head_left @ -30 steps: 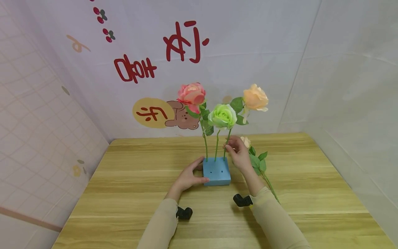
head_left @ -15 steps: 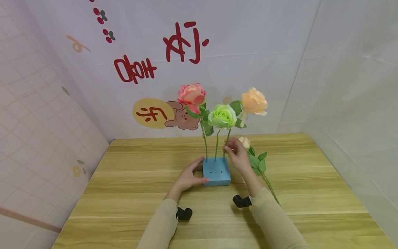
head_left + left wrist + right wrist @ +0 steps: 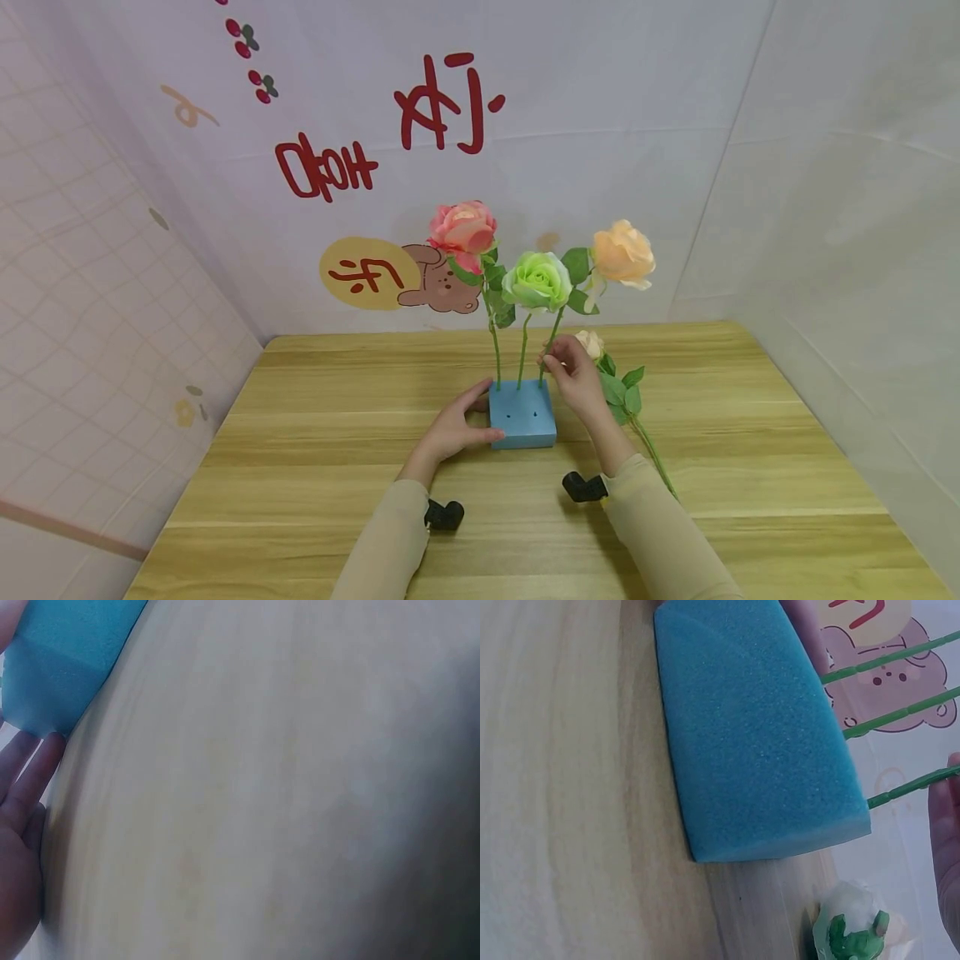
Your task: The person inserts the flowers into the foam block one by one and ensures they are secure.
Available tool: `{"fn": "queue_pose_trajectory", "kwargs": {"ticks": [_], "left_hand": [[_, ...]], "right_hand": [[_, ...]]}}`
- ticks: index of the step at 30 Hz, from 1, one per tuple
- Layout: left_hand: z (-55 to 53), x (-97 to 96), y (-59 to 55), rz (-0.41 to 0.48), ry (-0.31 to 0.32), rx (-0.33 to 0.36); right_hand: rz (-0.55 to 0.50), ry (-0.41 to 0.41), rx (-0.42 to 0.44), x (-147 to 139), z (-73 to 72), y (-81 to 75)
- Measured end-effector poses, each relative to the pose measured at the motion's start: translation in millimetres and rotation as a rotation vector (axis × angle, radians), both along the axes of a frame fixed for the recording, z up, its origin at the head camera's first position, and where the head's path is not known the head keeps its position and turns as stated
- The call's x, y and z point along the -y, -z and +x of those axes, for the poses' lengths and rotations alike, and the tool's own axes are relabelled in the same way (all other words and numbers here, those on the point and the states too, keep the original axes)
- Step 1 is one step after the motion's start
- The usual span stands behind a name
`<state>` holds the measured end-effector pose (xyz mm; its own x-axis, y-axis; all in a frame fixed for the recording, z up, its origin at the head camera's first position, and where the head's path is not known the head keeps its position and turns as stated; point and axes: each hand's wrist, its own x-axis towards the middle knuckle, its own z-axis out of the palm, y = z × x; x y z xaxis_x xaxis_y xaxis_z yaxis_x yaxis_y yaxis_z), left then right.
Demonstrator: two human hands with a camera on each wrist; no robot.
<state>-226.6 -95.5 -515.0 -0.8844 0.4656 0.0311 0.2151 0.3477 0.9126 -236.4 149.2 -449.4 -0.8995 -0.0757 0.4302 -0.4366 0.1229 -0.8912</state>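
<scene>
A blue foam block [image 3: 522, 421] sits on the table, with three artificial roses standing in its back row. My left hand [image 3: 452, 427] grips the block's left side, thumb at the front corner and fingers toward the back. With thumb and fingers, my right hand [image 3: 579, 379] pinches the peach rose [image 3: 624, 254] low on its stem, just above the foam. That rose leans right. The green rose [image 3: 537, 282] is in the middle and the pink rose [image 3: 463, 229] at the left. In the right wrist view, the three stems [image 3: 907, 712] enter the foam [image 3: 757, 735].
Right of the block, a pale rose [image 3: 633, 398] lies on the wooden table [image 3: 315, 467], its stem toward the front. Two small holes show in the block's top, nearer its front. A printed cloth wall [image 3: 570, 100] stands behind the table.
The peach rose's bloom has sunk lower and, after a slight shift left, swung right, so it leans more. My right hand has lowered slightly; my left hand and the block stay put.
</scene>
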Motion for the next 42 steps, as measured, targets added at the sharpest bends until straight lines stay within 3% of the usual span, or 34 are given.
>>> {"fn": "queue_pose_trajectory", "kwargs": {"ticks": [21,27,29,33,38,42], "left_hand": [[0.2,-0.8,1.1,0.016,-0.004,-0.004],[10.9,-2.7,-22.2,0.043,0.013,0.016],[9.9,-1.4,-20.1,0.038,0.011,0.013],[0.8,0.7,1.2,0.021,-0.016,0.000],[0.7,1.2,3.7,-0.001,-0.014,0.006],[-0.2,0.6,4.2,-0.014,-0.010,0.001]], "right_hand": [[0.044,0.002,-0.002,0.4,1.9,-3.5],[0.037,-0.003,0.015,-0.7,-1.6,1.2],[0.026,-0.005,0.015,-1.3,-7.3,9.8],[0.050,0.019,0.022,-1.9,-16.3,30.7],[0.087,0.057,0.081,-2.3,-11.6,43.3],[0.065,0.054,0.077,-1.9,-7.1,39.3]]}}
